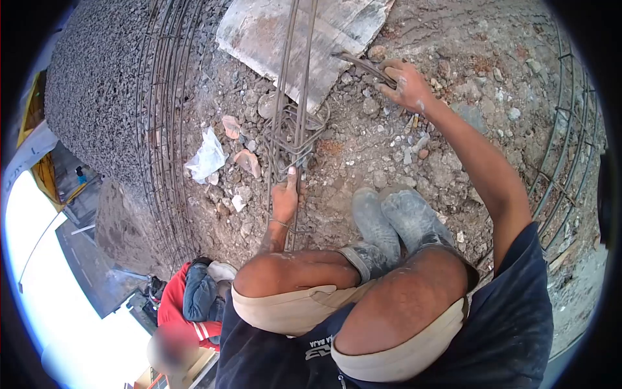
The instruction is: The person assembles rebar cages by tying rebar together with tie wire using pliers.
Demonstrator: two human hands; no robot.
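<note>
My left hand (pixel 284 202) is closed around the end of a narrow rebar cage, its thumb lying along the steel. Bent square stirrups (pixel 295 146) are bunched just beyond that thumb, around the long rebar rods (pixel 293 65) running away from me. Out to the right, my right hand (pixel 407 87) grips the handles of dark metal pincers (pixel 368 67). Their head points left, over the edge of a worn pale sheet (pixel 259 39), apart from the cage. The fingers beneath the left hand are partly hidden.
Long rebar cages stand at left (pixel 162 117) and right (pixel 562 136). A gravel heap (pixel 91 84) rises at far left. Plastic scraps (pixel 207 157) and stones litter the ground near my boots (pixel 408 214). Another person in a red top (pixel 173 301) is at lower left.
</note>
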